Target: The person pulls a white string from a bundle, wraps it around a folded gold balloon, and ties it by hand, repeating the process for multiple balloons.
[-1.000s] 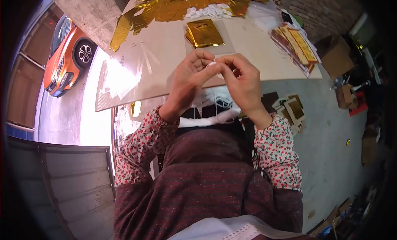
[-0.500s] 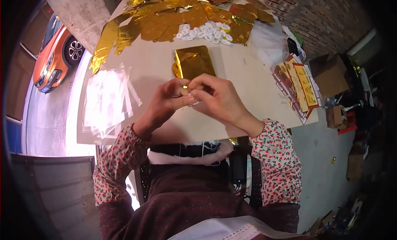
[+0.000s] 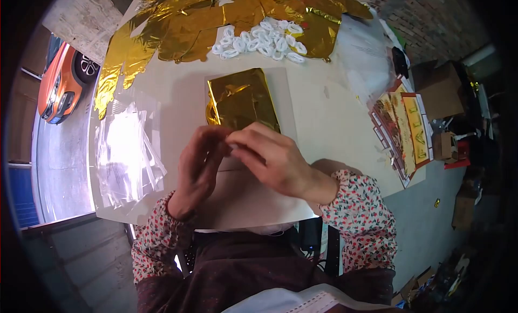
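Note:
My left hand [image 3: 199, 164] and my right hand [image 3: 272, 159] meet fingertip to fingertip over the near part of the table. Both have their fingers pinched together, and what they pinch is hidden or too small to make out. Just beyond them a folded gold foil piece [image 3: 240, 97] lies on a clear plastic sheet [image 3: 288, 105]; my fingers overlap its near edge in view. Farther back is a pile of small white coiled loops [image 3: 264, 40]. Flat gold foil pieces [image 3: 186, 35] spread across the back of the table [image 3: 329, 129].
Clear plastic sleeves [image 3: 127, 156] lie at the left, catching glare. Printed cards [image 3: 404, 129] and clear plastic bags [image 3: 364, 59] are at the right. Cardboard boxes [image 3: 440, 92] stand beyond the table. An orange car [image 3: 62, 89] is outside at the left.
The view has tipped and shifted toward the table, showing more of the foil and white loops. My hands have stayed together, now lower in view and farther left than at first. A white bit between my fingers no longer shows.

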`<state>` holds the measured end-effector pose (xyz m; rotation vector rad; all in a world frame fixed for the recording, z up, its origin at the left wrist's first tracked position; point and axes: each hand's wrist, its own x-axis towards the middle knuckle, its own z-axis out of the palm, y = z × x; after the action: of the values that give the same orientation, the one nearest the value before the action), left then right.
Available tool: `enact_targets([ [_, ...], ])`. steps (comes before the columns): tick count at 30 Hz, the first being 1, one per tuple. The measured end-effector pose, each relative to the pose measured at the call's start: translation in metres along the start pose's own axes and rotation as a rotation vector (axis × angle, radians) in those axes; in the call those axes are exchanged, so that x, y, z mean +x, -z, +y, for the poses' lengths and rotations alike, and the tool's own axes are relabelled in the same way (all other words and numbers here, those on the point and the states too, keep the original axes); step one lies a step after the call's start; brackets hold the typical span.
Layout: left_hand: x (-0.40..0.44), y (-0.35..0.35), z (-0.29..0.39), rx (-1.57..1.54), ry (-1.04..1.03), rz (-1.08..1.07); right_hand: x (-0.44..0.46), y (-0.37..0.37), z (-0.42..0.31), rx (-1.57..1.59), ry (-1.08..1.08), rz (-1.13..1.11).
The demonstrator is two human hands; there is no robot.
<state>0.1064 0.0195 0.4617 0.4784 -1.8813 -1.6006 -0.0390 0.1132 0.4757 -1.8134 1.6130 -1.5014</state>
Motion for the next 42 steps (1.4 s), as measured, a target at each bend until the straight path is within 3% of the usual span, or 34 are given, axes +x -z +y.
enact_targets([
  [6, -0.018, 0.004, 0.004, -0.014, -0.044, -0.02, -0.007, -0.001, -0.009, 0.162, -0.077, -0.021],
  [9, -0.017, 0.003, 0.0, -0.003, -0.085, -0.022, -0.011, -0.004, -0.017, 0.301, -0.219, -0.015],
  [13, -0.017, 0.003, -0.005, 0.203, -0.152, 0.016, -0.009, -0.009, -0.012, 0.127, -0.114, 0.012],
  [15, -0.006, 0.003, 0.001, 0.414, -0.361, -0.006, -0.009, -0.01, -0.011, 0.08, -0.101, 0.013],
  [18, -0.008, 0.003, 0.006, 0.544, -0.416, 0.023, -0.009, -0.008, -0.011, -0.045, 0.001, 0.027],
  [20, -0.009, 0.002, 0.012, 0.472, -0.287, 0.005, -0.006, -0.006, -0.011, -0.127, 0.063, 0.041],
  [25, -0.015, 0.005, 0.016, 0.185, 0.093, -0.048, -0.007, -0.012, -0.012, -0.071, -0.043, -0.033],
  [27, -0.015, 0.008, 0.011, 0.078, 0.108, -0.072, -0.006, -0.014, -0.01, -0.078, -0.08, -0.073],
  [30, -0.015, 0.006, 0.01, 0.043, 0.009, -0.045, 0.0, -0.005, -0.002, 0.123, -0.259, 0.124],
  [32, -0.014, 0.004, 0.015, 0.084, -0.058, -0.045, 0.016, 0.014, 0.016, 0.153, -0.426, 0.382],
  [34, -0.017, 0.003, 0.019, 0.144, -0.062, -0.093, 0.04, 0.041, 0.02, -0.022, -0.469, 0.414],
  [36, -0.021, 0.0, 0.017, 0.187, -0.13, -0.122, 0.063, 0.057, 0.038, -0.195, -0.359, 0.479],
  [39, -0.025, -0.001, 0.014, 0.24, -0.257, -0.144, 0.088, 0.067, 0.063, -0.773, -0.353, 0.349],
  [42, -0.026, 0.002, 0.016, 0.211, -0.304, -0.12, 0.079, 0.078, 0.046, -0.831, -0.414, 0.221],
])
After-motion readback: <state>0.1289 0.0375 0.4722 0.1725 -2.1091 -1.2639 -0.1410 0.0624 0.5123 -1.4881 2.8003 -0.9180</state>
